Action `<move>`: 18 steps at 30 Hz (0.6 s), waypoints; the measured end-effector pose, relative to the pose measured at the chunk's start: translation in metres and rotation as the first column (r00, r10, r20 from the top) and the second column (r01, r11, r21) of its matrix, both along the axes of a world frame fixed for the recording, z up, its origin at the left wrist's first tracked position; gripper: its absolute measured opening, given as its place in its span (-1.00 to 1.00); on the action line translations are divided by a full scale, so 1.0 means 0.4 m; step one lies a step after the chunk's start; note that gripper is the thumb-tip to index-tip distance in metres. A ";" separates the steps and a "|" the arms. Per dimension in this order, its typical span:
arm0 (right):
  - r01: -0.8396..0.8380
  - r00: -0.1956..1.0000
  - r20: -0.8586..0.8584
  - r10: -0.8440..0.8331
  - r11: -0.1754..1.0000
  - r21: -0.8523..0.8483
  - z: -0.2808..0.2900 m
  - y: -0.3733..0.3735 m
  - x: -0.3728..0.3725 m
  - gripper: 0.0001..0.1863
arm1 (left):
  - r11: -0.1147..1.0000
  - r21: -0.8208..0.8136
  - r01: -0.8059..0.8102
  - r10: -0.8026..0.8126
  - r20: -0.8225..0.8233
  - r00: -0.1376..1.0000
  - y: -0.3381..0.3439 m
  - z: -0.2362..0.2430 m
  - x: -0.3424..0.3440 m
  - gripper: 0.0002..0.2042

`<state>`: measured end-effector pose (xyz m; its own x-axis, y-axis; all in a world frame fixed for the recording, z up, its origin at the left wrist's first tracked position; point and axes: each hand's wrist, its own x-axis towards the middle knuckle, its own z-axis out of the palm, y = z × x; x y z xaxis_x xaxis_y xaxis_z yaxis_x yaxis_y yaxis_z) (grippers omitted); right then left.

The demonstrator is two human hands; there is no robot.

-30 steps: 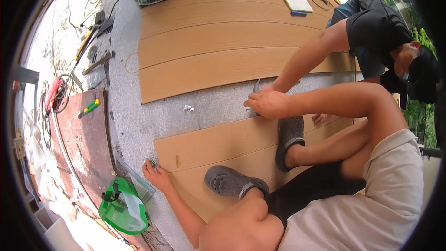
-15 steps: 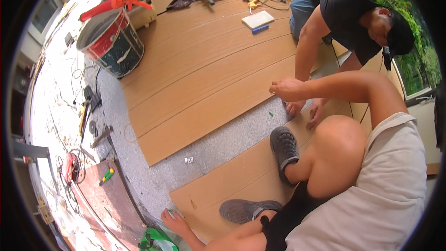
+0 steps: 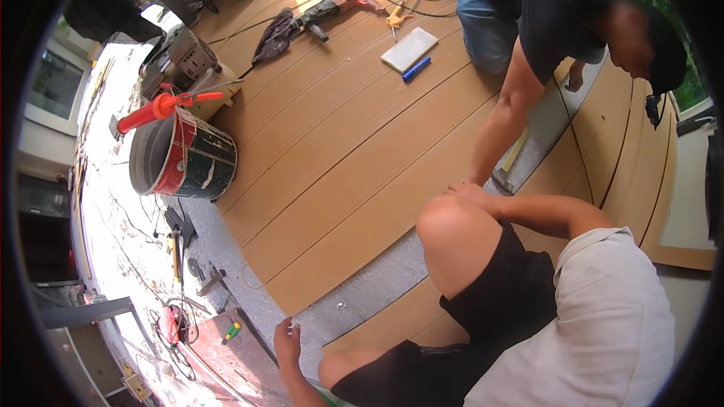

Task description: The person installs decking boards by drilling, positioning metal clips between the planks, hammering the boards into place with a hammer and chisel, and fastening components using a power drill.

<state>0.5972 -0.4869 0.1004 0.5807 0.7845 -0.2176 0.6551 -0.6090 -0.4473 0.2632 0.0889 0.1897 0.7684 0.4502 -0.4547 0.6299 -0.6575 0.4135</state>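
The plank deck (image 3: pixel 362 181), brown boards laid side by side, spreads in front of the person. Along its near edge runs a narrow grey strip (image 3: pixel 392 271), with small metal clips (image 3: pixel 342 304) lying on it near the deck's near-left corner. Lower planks (image 3: pixel 400 320) flank the strip's other side, apart from the deck.

The left hand (image 3: pixel 287 343) is raised just beside the deck's near-left corner, its fingers loosely parted and slightly curled. The right hand (image 3: pixel 473 197) reaches to the deck's near edge farther right, partly behind the raised knee (image 3: pixel 456 230) and against a co-worker's forearm (image 3: pixel 492 139); whether its fingers are spread or closed on something, I cannot tell. The knee leaves little room there, while a broad stretch of bare board lies inward from the deck's near edge.

Toward the deck's far side lie a white slab (image 3: pixel 409 49), a blue marker (image 3: pixel 417 69) and a power tool (image 3: pixel 324 16). A bucket (image 3: pixel 202 154) stands at the deck's left edge, an orange caulking gun (image 3: pixel 151 113) across its rim.
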 end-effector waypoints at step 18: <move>0.643 0.730 -0.068 -0.680 0.717 -0.270 -0.075 -0.176 0.158 -0.81 | 0.981 -0.056 -0.186 0.168 -0.237 0.957 -0.337 0.358 -0.271 -0.54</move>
